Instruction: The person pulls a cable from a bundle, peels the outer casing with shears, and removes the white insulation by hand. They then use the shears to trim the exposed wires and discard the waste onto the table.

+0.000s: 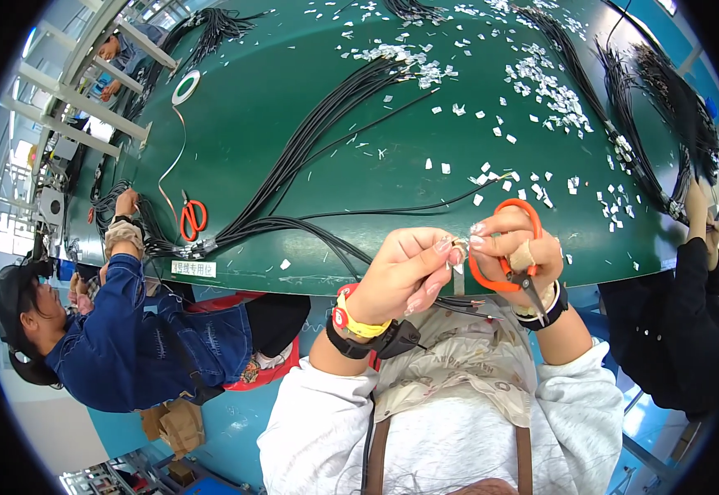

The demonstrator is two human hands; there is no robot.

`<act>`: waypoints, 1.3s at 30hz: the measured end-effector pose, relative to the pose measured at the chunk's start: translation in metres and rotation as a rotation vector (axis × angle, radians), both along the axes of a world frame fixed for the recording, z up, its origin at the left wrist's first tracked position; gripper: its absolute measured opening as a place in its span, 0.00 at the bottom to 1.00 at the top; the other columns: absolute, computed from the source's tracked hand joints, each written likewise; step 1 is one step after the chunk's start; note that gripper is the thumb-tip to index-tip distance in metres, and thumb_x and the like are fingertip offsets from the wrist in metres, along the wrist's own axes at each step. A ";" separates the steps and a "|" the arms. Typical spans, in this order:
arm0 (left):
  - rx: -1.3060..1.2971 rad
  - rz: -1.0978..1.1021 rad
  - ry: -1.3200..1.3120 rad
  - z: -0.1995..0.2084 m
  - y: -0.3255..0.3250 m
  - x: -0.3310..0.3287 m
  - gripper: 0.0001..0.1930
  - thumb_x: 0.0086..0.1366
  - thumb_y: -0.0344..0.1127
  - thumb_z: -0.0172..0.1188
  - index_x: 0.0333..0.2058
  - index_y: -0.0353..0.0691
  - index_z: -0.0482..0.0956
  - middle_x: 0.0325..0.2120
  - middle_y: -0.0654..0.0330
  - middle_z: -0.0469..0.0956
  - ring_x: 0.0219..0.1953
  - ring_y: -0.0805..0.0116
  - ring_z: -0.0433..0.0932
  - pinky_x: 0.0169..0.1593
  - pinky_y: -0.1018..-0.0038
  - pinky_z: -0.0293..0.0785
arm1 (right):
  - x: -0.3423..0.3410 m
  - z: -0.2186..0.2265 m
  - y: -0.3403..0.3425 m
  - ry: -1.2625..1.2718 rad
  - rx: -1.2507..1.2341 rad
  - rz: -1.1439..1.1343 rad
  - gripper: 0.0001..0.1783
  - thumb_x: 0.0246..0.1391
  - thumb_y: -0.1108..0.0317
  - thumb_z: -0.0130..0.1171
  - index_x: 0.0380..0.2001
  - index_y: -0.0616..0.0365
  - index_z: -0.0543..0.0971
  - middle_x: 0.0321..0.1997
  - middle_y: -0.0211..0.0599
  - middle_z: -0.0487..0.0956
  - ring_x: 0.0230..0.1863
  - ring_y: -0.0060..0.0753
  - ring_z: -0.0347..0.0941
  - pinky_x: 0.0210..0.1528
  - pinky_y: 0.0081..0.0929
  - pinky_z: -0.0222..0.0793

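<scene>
My left hand (405, 268) is closed in a pinch at the table's near edge. A small pale piece at its fingertips is too small to name. Thumb and finger of my right hand (512, 243) are pinched right beside it. Orange-handled scissors (529, 289) hang in my right hand, their loops around the fingers and the blades pointing down toward me. Black cables (310, 227) run along the table and pass behind my left hand. Several cable ends with bare tips (479, 308) show below my hands, over my patterned apron (458, 355).
On the green table (244, 124) lie a cable bundle (318, 124), scattered white scraps (549, 91), a roll of white tape (185, 87) and another orange scissors (193, 219). A co-worker in denim (169, 355) sits at left; a person in black (664, 330) works at right.
</scene>
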State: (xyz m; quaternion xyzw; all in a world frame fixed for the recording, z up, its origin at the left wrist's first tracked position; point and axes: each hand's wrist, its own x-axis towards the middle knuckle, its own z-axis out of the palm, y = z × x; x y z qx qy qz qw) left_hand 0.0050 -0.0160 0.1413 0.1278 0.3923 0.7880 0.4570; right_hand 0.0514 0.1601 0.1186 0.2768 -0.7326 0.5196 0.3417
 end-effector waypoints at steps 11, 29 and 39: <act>0.005 0.018 0.034 0.009 -0.002 0.001 0.13 0.65 0.35 0.44 0.27 0.30 0.68 0.07 0.65 0.64 0.04 0.85 0.55 0.07 0.88 0.49 | 0.021 0.036 0.013 -0.724 0.365 0.050 0.40 0.40 0.42 0.59 0.46 0.64 0.61 0.30 0.45 0.77 0.34 0.46 0.74 0.32 0.30 0.68; -0.185 -0.056 0.437 0.005 -0.018 0.006 0.11 0.64 0.32 0.47 0.33 0.31 0.75 0.13 0.64 0.71 0.08 0.83 0.63 0.12 0.85 0.57 | 0.021 0.057 -0.013 -0.814 0.758 -0.051 0.41 0.34 0.42 0.63 0.43 0.63 0.64 0.14 0.42 0.70 0.18 0.47 0.69 0.21 0.36 0.62; -0.291 0.120 1.092 0.011 -0.023 0.013 0.07 0.59 0.25 0.50 0.34 0.31 0.75 0.12 0.62 0.70 0.12 0.82 0.68 0.15 0.81 0.60 | 0.022 0.063 -0.016 -0.921 0.721 0.133 0.38 0.35 0.43 0.63 0.39 0.64 0.64 0.11 0.41 0.69 0.18 0.48 0.70 0.21 0.36 0.63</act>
